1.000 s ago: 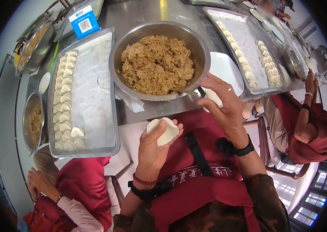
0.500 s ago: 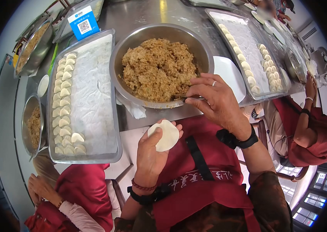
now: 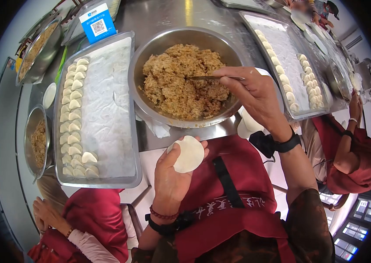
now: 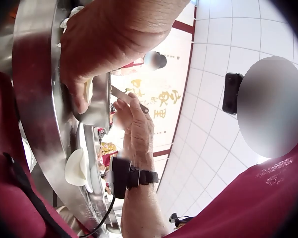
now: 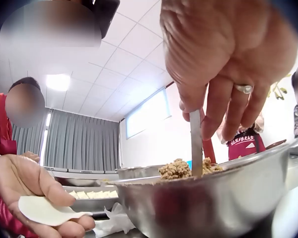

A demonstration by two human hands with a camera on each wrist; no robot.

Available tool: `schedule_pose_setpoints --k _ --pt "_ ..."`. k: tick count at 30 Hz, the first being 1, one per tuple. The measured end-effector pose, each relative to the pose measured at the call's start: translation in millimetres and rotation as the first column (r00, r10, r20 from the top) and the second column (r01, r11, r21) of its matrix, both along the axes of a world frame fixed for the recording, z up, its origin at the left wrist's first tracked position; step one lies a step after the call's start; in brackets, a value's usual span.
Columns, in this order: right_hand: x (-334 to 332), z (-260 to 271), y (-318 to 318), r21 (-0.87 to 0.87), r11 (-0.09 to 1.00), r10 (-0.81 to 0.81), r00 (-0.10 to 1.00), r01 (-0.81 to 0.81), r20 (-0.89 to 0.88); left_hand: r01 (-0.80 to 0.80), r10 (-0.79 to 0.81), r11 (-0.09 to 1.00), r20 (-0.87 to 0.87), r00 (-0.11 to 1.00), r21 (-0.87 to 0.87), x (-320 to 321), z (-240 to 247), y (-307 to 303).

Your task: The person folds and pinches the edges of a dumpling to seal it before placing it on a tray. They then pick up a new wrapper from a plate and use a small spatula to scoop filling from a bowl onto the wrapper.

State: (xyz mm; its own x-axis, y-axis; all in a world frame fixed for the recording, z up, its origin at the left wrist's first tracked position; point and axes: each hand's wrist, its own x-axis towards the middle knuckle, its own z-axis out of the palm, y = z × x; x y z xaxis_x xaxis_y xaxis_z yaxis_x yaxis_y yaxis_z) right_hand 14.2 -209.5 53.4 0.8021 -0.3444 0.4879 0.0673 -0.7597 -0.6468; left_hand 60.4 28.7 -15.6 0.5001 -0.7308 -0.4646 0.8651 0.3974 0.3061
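Note:
The left hand (image 3: 171,175) holds a round white dough wrapper (image 3: 188,154) on its palm and fingers, thumb over the wrapper's edge, below the steel bowl (image 3: 138,94). In the right hand (image 3: 255,94) a thin metal utensil (image 3: 218,78) is pinched, its far end in the brown minced filling (image 3: 168,74). The right wrist view shows the flat utensil (image 5: 196,141) pointing down into the bowl (image 5: 188,206), and the wrapper (image 5: 47,210) lying on the left hand (image 5: 35,183).
Left of the bowl, a tray (image 3: 138,166) holds rows of dumplings (image 3: 75,104); another tray (image 3: 297,117) stands at the right. White wrappers (image 3: 251,121) lie at the table edge right of the bowl. A smaller filling bowl (image 3: 30,149) is far left. Other people sit on both sides.
The right hand has moved from near the wrappers to the bowl's rim, taken hold of the utensil and brought it over the filling. The left hand keeps the wrapper, which now lies flatter.

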Motion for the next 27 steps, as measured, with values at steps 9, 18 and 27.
schedule_pose_setpoints --k 9,18,27 --pt "-6.5 -8.0 0.1 -0.159 0.972 0.156 0.983 -0.171 -0.098 -0.027 0.023 0.997 -0.051 0.998 -0.073 5.9 1.5 -0.5" --pt "-19.3 2.5 5.1 -0.029 0.975 0.216 0.966 -0.223 -0.142 -0.038 0.035 0.996 -0.033 0.999 -0.075 9.3 8.4 -1.0" --pt "-15.9 9.7 -16.4 0.011 0.998 -0.064 0.998 0.064 0.003 -0.026 0.025 0.999 -0.021 0.999 -0.044 7.9 13.0 -2.5"
